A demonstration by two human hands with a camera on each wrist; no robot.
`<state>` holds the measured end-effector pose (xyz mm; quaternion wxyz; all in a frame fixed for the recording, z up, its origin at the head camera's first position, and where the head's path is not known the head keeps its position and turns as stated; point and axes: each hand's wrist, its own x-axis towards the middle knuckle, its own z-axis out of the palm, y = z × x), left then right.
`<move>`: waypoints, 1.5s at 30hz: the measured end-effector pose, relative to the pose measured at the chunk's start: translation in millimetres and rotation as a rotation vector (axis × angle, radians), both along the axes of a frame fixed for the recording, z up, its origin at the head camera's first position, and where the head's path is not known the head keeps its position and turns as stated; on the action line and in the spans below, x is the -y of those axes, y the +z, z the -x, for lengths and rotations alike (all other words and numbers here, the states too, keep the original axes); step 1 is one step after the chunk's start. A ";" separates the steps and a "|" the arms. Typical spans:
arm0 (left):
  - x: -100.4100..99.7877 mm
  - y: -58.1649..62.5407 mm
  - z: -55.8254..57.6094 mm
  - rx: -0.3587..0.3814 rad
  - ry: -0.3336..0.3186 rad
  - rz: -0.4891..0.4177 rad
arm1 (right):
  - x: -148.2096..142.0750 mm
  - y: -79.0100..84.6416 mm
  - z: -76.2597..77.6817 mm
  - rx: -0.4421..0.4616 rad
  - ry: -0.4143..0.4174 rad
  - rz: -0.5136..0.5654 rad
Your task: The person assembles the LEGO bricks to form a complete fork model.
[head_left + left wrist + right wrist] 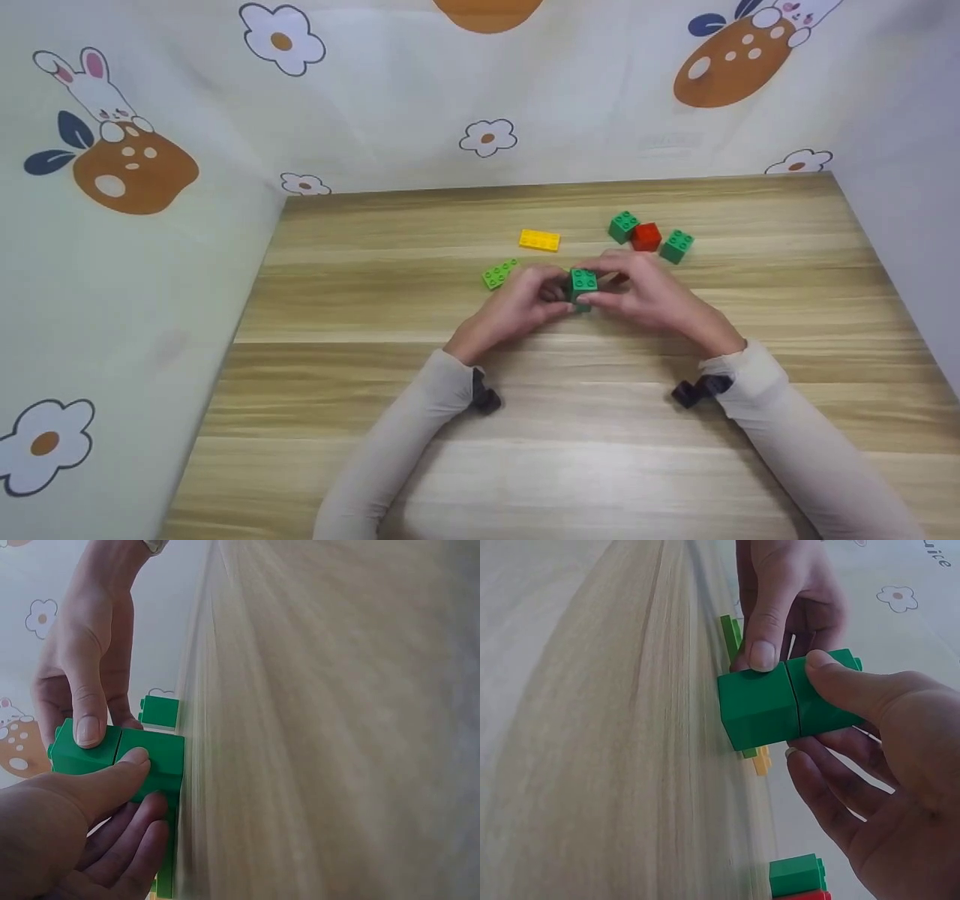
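Two green toy bricks stand stacked between the hands, a thin seam showing where they meet. The left hand (521, 300) pinches the lower green brick (759, 711), its thumb lying along the side. From the other side the right hand (651, 294) grips the upper green brick (583, 280) between thumb and fingers, studs facing up. In the left wrist view the lower brick (161, 772) is close to the tabletop. Some fingers of both hands are hidden behind the bricks.
Left of the hands lies a lime-green brick (495, 277), with a flat yellow brick (539, 240) behind it. Beyond the right hand sit a green brick (621, 228), a red brick (646, 237) and another green brick (677, 247). Patterned cloth (375, 112) walls the wooden table (360, 300).
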<state>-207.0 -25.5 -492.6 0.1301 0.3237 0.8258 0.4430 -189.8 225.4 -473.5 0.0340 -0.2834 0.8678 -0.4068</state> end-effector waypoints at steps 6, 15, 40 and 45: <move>-0.5 0.9 -0.8 0.015 0.006 0.011 | 1.1 0.6 -1.1 -0.009 -0.008 -0.006; -0.6 1.9 -2.1 0.041 0.016 0.012 | 0.7 -1.0 0.0 0.027 -0.003 -0.006; 0.5 2.5 -0.7 0.048 0.010 0.028 | -3.1 -3.1 3.4 0.092 -0.020 0.004; 2.3 -0.2 -0.8 0.015 -0.001 0.012 | -2.2 -4.4 3.5 0.105 -0.005 0.005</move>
